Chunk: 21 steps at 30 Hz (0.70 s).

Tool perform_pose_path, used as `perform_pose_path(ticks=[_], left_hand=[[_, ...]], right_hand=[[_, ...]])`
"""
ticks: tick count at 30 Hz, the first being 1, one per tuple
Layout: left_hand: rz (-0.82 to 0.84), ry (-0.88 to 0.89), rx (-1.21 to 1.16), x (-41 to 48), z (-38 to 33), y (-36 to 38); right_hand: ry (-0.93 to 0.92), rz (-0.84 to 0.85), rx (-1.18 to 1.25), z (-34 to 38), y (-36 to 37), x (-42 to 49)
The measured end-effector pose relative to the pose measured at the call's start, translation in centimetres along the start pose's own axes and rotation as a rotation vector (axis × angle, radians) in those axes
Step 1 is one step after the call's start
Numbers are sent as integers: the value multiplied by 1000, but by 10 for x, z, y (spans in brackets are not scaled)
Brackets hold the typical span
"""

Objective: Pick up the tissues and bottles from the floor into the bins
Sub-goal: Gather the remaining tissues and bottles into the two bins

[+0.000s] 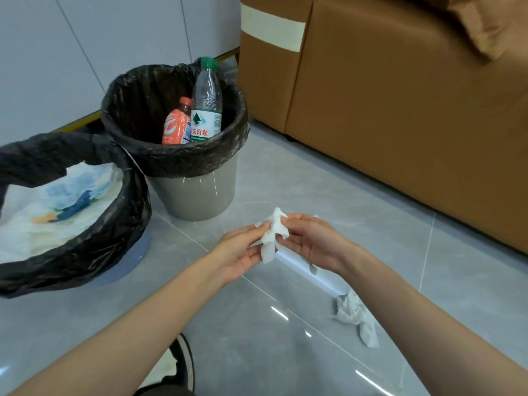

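Both hands pinch one white tissue (271, 238) at the fingertips, the left hand (243, 252) from one side and the right hand (311, 244) from the other, in the air in front of the grey bin (197, 195). The floor (257, 352) is glossy grey tile with pale joints. A white wall (43, 52) rises behind the grey bin, and a brown sofa (400, 110) stands to its right. The tissue hangs crumpled, long axis roughly vertical, peak up and loose tail down. A second tissue (357, 315), crumpled, lies on the tiles well to the front right of the grey bin. Inside the grey bin's crinkled black liner stand an orange bottle (174, 124) and a clear green-capped bottle (206, 101), necks up. A blue bin (134, 255), likewise lined, sits just beside the grey bin, front left, holding white paper.
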<state>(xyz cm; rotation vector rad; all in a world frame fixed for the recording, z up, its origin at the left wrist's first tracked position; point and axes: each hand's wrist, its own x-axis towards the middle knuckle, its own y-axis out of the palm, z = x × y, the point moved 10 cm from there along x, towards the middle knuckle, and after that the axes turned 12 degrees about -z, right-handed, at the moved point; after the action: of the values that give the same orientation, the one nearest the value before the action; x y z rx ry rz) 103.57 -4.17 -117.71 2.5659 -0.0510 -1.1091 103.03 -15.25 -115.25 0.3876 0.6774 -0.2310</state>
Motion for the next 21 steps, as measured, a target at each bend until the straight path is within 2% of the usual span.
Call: perform_pose_path(ticks=[5,8,10,14,17,21], left_hand=[[12,77,21,2,-9,0],[-72,148,64,3,-15,-8],[-146,245,144,4,-21,-15],[-165,359,320,7,-23,-14],[-92,342,374,9,-13,-1],[-70,331,464,12,4,10]], right_hand=[[-343,-290,-374,20,-22,0],[-431,-288,-405,25,-16,-7],[-408,-211,-375,21,-11,-9],[-234,-44,-239,2,-14,-7],[-146,-24,-192,-6,-29,-7],[-83,3,-306,-21,-56,-15]])
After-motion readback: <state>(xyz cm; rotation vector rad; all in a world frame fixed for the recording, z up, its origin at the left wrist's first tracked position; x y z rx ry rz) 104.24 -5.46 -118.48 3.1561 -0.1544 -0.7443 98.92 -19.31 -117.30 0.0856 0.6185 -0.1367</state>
